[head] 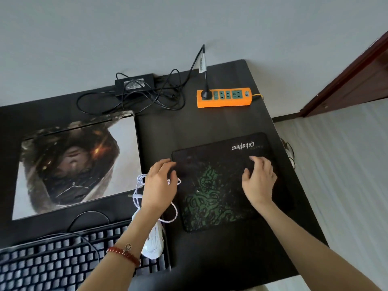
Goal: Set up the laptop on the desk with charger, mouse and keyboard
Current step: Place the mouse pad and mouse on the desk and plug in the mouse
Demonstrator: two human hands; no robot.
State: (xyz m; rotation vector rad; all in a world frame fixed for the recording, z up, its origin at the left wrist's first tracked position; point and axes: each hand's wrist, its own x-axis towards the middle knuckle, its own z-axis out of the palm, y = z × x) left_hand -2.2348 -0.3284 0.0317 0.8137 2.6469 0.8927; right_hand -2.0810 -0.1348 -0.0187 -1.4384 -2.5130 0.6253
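Both hands lay flat and open on the mouse pad (220,185), gripping nothing. The left hand (160,183) rested with its fingers spread over the pad's near-left corner, the palm partly on the dark desk (220,120) beside it. The right hand (259,179) pressed its spread fingers into the pad's far-right part, below the white lettering. The two hands were well apart, one toward each side of the pad. A red bead bracelet (123,254) circled the left wrist.

The pad was black with a green swirling pattern and sat slightly skewed on the right half of the desk.

Under the left forearm lay one white mouse (153,242), resting on the right end of the keyboard (63,259), its white braided cable (139,192) looped loosely beneath the left hand and touching the pad's left edge. The single keyboard was dark with grey keycaps, at the near-left edge of the desk, with a thin dark cord curving away from it.

Beyond it lay one laptop (73,162), closed, its lid covered by a painted figure in browns and greys.

At the back edge sat one black charger brick (134,84) amid tangled black cable. To its right was one orange power strip (224,97) with green sockets and one black plug seated at its left end.
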